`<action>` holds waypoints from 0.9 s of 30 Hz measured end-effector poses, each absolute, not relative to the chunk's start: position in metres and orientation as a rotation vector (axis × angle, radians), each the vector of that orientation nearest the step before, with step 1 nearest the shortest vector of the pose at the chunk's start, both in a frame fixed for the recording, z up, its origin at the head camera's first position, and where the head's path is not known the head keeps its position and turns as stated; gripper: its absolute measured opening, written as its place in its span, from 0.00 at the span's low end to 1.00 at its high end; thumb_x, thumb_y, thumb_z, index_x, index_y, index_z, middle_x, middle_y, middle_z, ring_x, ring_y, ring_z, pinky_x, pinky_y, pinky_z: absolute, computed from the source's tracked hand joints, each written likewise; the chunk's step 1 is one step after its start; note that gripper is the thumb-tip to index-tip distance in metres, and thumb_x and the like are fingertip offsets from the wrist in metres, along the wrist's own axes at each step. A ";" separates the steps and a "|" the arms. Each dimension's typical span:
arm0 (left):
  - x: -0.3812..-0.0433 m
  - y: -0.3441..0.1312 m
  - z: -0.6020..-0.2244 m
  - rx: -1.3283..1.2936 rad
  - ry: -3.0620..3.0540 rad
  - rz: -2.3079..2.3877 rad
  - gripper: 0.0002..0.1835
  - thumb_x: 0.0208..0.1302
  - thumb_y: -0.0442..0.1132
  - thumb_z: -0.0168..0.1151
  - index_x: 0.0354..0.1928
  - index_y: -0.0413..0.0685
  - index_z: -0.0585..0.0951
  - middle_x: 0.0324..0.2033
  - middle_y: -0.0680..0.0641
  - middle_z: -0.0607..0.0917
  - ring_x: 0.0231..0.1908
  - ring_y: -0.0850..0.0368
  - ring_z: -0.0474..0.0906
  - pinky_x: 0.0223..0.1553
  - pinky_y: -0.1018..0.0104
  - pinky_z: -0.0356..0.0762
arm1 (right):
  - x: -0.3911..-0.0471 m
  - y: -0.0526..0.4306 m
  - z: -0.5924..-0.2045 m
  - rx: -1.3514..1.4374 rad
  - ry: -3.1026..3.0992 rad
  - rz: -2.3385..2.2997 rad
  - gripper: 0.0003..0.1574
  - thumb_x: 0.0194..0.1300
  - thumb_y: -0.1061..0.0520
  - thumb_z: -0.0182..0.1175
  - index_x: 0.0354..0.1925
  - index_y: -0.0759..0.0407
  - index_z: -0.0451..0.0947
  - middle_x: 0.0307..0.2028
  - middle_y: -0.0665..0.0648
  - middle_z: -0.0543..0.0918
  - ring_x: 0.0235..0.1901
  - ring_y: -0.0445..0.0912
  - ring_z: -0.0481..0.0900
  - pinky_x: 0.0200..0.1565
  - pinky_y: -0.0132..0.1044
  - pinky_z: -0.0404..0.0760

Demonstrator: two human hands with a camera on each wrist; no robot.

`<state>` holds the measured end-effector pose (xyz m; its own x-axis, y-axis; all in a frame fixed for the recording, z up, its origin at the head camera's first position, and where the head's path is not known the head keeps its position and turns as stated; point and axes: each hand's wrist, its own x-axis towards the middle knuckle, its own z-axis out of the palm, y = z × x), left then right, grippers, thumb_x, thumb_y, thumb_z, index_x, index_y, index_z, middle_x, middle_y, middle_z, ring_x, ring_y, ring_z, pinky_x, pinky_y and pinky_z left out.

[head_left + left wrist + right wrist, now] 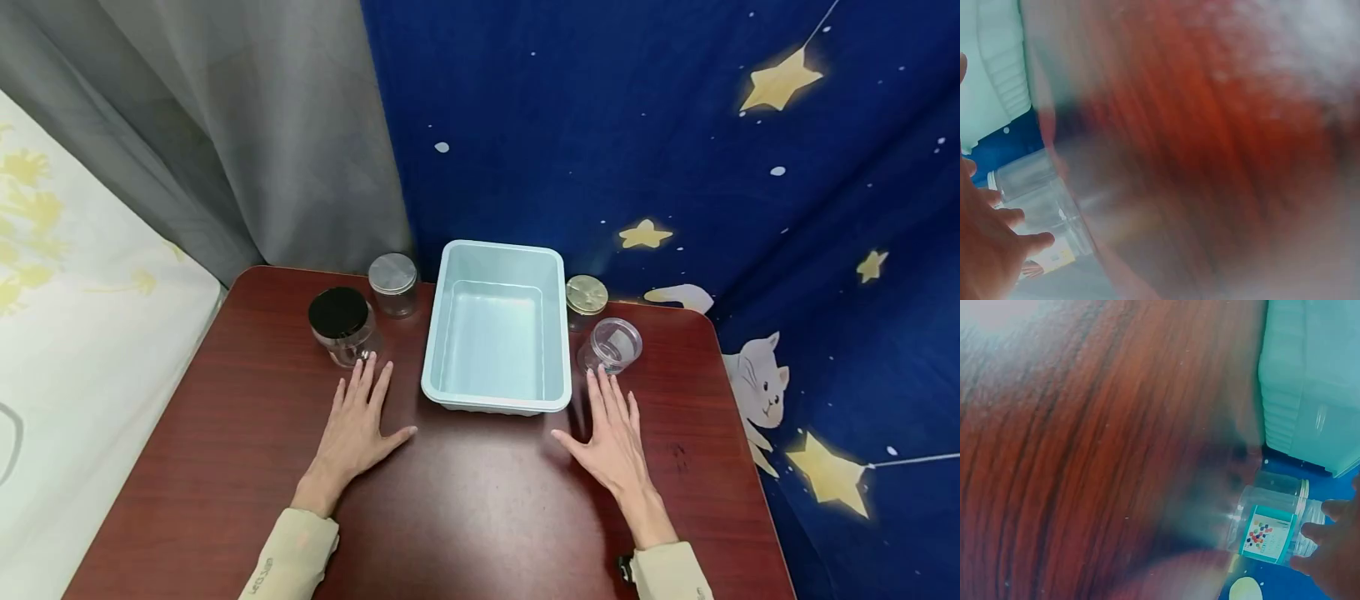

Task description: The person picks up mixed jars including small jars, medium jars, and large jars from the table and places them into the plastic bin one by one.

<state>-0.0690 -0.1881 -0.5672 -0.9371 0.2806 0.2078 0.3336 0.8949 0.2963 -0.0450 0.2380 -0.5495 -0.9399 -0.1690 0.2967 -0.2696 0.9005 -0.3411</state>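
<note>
My left hand point(356, 433) lies with fingers spread, its fingertips near the base of a clear jar with a black lid point(339, 313). Behind that jar stands a clear jar with a silver lid point(393, 275). On the other side, my right hand point(611, 442) has straight fingers pointing at a clear jar with a transparent top point(617, 343); in the right wrist view this jar carries a teal-edged label point(1267, 533). A clear jar with a gold lid point(587, 295) stands just behind it. Between the hands sits a pale blue plastic tub point(498, 403) with nothing in it.
The reddish-brown wooden table point(465, 508) ends at a back edge close behind the jars and tub. A dark blue curtain point(570, 125) with stars hangs behind it, beside a grey curtain point(315, 125). White patterned cloth point(90, 350) borders the left side.
</note>
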 end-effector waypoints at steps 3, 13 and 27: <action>-0.071 -0.189 -0.565 -0.477 -2.871 -0.533 0.63 0.47 0.69 0.69 0.79 0.53 0.49 0.78 0.42 0.46 0.76 0.40 0.44 0.67 0.34 0.51 | -0.045 0.238 -0.546 0.346 -2.781 0.582 0.70 0.52 0.23 0.62 0.79 0.54 0.48 0.76 0.61 0.54 0.72 0.61 0.56 0.71 0.59 0.44; -0.076 -0.192 -0.557 -0.499 -2.743 -0.704 0.59 0.48 0.62 0.72 0.79 0.54 0.52 0.78 0.47 0.49 0.75 0.43 0.51 0.65 0.36 0.58 | -0.052 0.230 -0.531 0.456 -2.702 0.726 0.66 0.58 0.22 0.57 0.79 0.54 0.46 0.77 0.59 0.54 0.74 0.54 0.55 0.69 0.57 0.54; -0.079 -0.191 -0.551 -0.536 -2.571 -0.788 0.45 0.61 0.67 0.58 0.74 0.50 0.65 0.73 0.47 0.64 0.72 0.43 0.58 0.67 0.44 0.57 | -0.060 0.224 -0.526 0.490 -2.633 0.794 0.64 0.61 0.19 0.49 0.78 0.57 0.49 0.76 0.59 0.56 0.73 0.55 0.58 0.72 0.46 0.49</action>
<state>-0.0789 -0.1914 -0.5510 -0.8475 0.2405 0.4731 0.4643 0.7679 0.4413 -0.0596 0.2239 -0.5257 -0.8803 -0.2235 0.4184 -0.4175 0.7837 -0.4599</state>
